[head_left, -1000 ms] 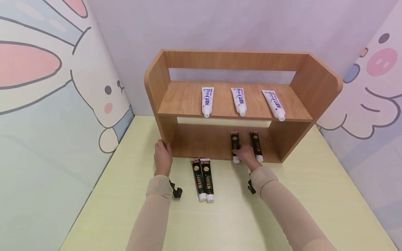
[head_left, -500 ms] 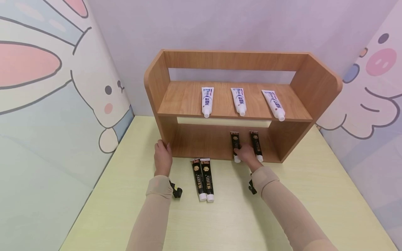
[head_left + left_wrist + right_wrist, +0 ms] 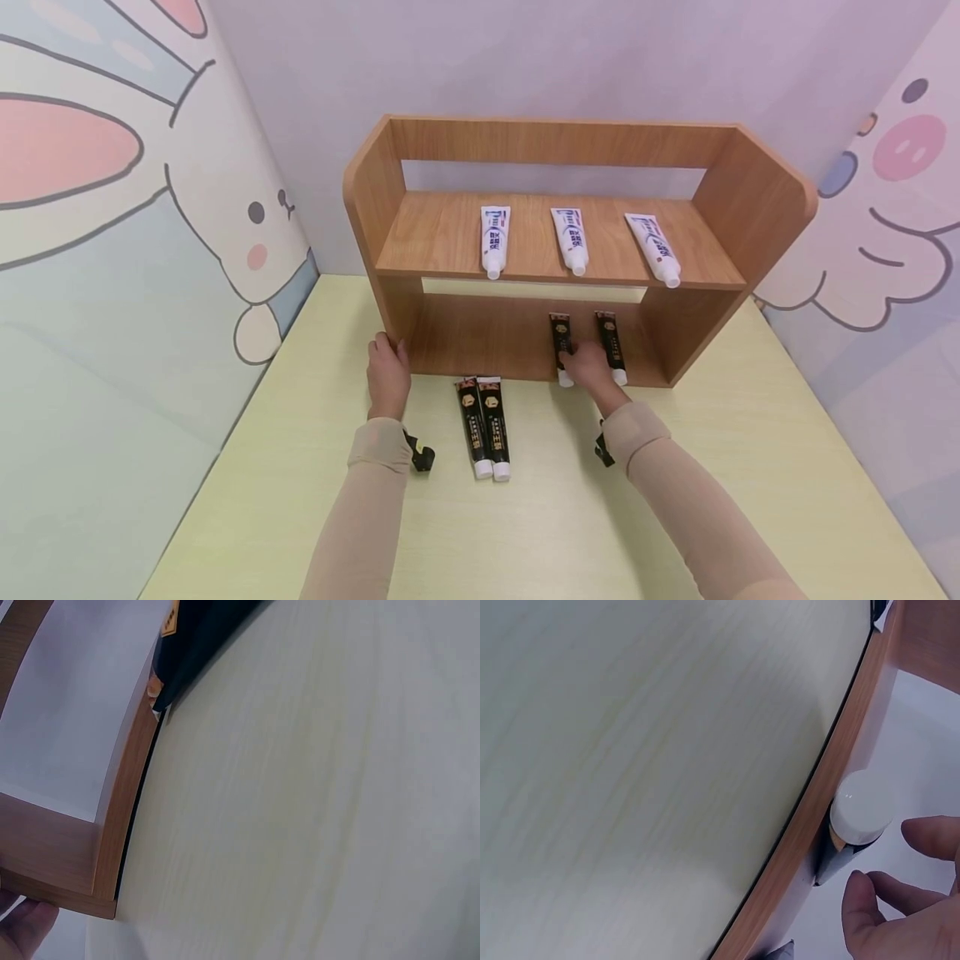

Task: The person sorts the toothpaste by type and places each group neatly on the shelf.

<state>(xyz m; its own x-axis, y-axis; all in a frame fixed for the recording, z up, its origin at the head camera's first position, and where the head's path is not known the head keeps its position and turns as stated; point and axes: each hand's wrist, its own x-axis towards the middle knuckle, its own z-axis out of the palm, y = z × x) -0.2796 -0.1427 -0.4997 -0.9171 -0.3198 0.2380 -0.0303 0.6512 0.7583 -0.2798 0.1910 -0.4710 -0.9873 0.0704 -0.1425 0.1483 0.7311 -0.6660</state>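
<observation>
My left hand (image 3: 388, 379) grips the front edge of the left side panel of a two-tier wooden shelf (image 3: 487, 337); its fingers (image 3: 28, 926) show at the panel in the left wrist view. On the lower tier my right hand (image 3: 588, 367) is at a black toothpaste tube (image 3: 562, 333). In the right wrist view thumb and fingers stand apart beside that tube, whose white cap (image 3: 861, 806) points over the shelf's front edge. A second black tube (image 3: 611, 342) lies right of it. Two more black tubes (image 3: 474, 429) (image 3: 495, 425) lie side by side on the table.
Three white toothpaste tubes (image 3: 494, 242) (image 3: 571, 242) (image 3: 655, 250) lie spaced out on the upper tier. The pale yellow table (image 3: 525, 533) extends in front of the shelf. Walls with cartoon animals (image 3: 225, 167) stand at both sides and a plain wall behind.
The black tube at my right hand has shifted very slightly to the right, and the hand with it. My left hand has stayed on the shelf's side panel.
</observation>
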